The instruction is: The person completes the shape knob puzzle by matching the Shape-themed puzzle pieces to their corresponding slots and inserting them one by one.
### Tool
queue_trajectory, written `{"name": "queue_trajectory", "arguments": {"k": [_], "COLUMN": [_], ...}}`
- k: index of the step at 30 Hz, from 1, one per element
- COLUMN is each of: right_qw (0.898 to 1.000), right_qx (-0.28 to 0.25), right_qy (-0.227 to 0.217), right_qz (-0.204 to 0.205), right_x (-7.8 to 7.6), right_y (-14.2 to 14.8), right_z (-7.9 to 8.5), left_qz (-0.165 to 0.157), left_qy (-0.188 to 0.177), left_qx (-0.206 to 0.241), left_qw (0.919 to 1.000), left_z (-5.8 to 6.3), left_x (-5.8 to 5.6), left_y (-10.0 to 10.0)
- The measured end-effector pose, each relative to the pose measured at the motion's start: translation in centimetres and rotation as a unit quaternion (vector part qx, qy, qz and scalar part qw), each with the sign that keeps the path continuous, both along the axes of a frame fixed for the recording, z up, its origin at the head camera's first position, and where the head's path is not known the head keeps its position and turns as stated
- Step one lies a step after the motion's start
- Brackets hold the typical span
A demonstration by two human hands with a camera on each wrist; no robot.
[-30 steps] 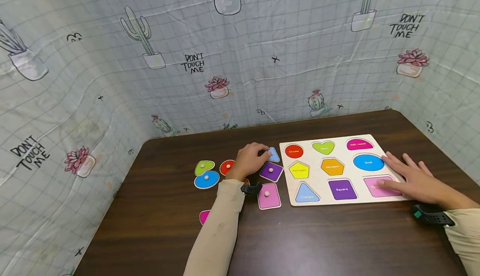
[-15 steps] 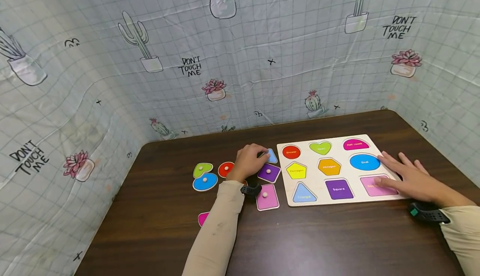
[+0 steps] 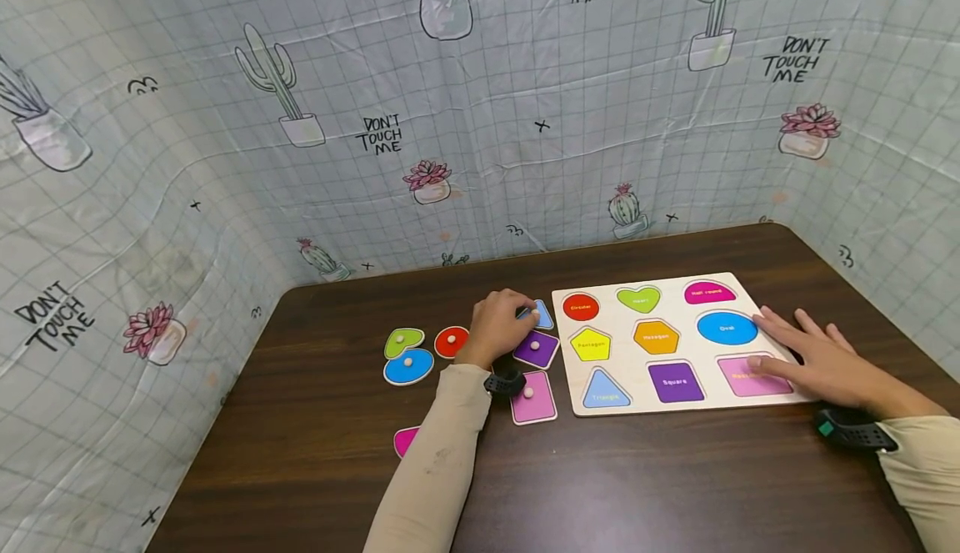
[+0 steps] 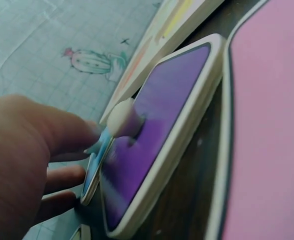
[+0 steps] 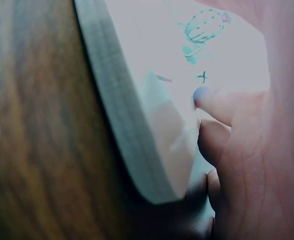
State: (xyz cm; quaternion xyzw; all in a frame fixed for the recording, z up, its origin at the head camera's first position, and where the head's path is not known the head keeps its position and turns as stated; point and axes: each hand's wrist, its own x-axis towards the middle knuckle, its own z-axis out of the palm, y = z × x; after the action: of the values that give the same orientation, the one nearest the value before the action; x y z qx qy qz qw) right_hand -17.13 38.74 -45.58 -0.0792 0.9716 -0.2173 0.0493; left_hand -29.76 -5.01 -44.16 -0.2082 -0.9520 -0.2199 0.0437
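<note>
My left hand [image 3: 497, 325] is over the light blue triangle piece [image 3: 545, 317], its thumb and fingers parted around the piece's small round knob. In the left wrist view, the thumb tip sits right at the triangle [image 4: 90, 176], and the other fingers reach behind it. Nearest that hand lie a purple square piece [image 3: 546, 357] and a pink rectangle piece [image 3: 537, 409], both with pale knobs. My right hand [image 3: 832, 374] rests with spread fingers on the right edge of a pale wooden puzzle board [image 3: 630, 394], its thumb over the pink rectangle slot.
Left of my left hand lie a red circle piece [image 3: 444, 349], a green heart piece [image 3: 397, 346] and a blue oval piece [image 3: 420, 372]. A magenta piece [image 3: 404, 439] is partly hidden by the left sleeve. A patterned cloth [image 3: 495, 77] stands behind the brown table [image 3: 600, 486].
The view has shifted slightly. My left thumb and fingers stand a little wider apart, so the triangle's knob shows between them. The right hand stays on the board.
</note>
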Motion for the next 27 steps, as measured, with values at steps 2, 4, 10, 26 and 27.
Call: {"name": "queue_trajectory", "arguments": {"k": [2, 4, 10, 26, 27], "right_qw": [1.0, 1.0, 1.0, 1.0, 1.0], "right_qx": [0.0, 0.001, -0.002, 0.008, 0.007], "right_qy": [-0.002, -0.002, 0.0, 0.004, 0.004], "right_qz": [-0.001, -0.002, -0.002, 0.004, 0.006], "right_x": [0.02, 0.03, 0.0, 0.0, 0.04], "right_y": [0.01, 0.0, 0.01, 0.1, 0.19], "right_z": [-0.05, -0.08, -0.04, 0.07, 0.08], "left_qz": [0.009, 0.018, 0.041, 0.057, 0.057], "left_qy": [0.009, 0.018, 0.03, 0.017, 0.02], "left_qx": [-0.006, -0.01, -0.023, 0.106, 0.112], "left_qw": [0.9999, 0.9996, 0.9984, 0.9926, 0.9918], "left_z": [-0.13, -0.27, -0.55, -0.31, -0.3], "left_x": [0.05, 0.09, 0.14, 0.43, 0.43], "left_y": [0.2, 0.4, 0.85, 0.77, 0.77]}}
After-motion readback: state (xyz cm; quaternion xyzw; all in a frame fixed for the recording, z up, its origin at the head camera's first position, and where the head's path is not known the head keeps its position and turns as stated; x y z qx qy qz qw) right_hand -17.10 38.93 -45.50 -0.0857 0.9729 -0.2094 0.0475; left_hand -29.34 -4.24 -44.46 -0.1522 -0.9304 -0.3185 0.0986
